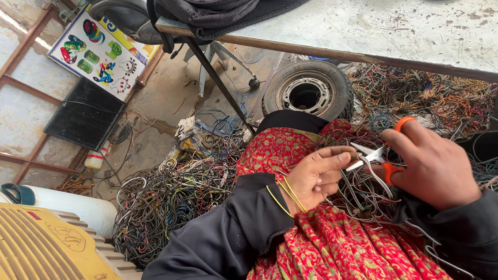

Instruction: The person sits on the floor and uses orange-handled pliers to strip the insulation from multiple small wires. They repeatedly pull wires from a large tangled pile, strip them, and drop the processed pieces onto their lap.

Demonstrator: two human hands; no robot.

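My right hand (433, 165) grips orange-handled scissors (379, 158), their metal blades pointing left. My left hand (318, 175), with thin yellow bangles on the wrist, pinches a thin wire (372, 176) right at the blade tips. A bundle of dark tangled wires (358, 197) lies on my lap, over a red patterned cloth (340, 262). Both arms are in dark sleeves.
A big heap of tangled wires (165, 202) covers the floor at left, and more coloured wires (427, 95) lie beyond my hands. A small tyre (308, 91) stands under a worn table (415, 28) with a black bag (213, 2). A yellow machine (23, 246) sits bottom left.
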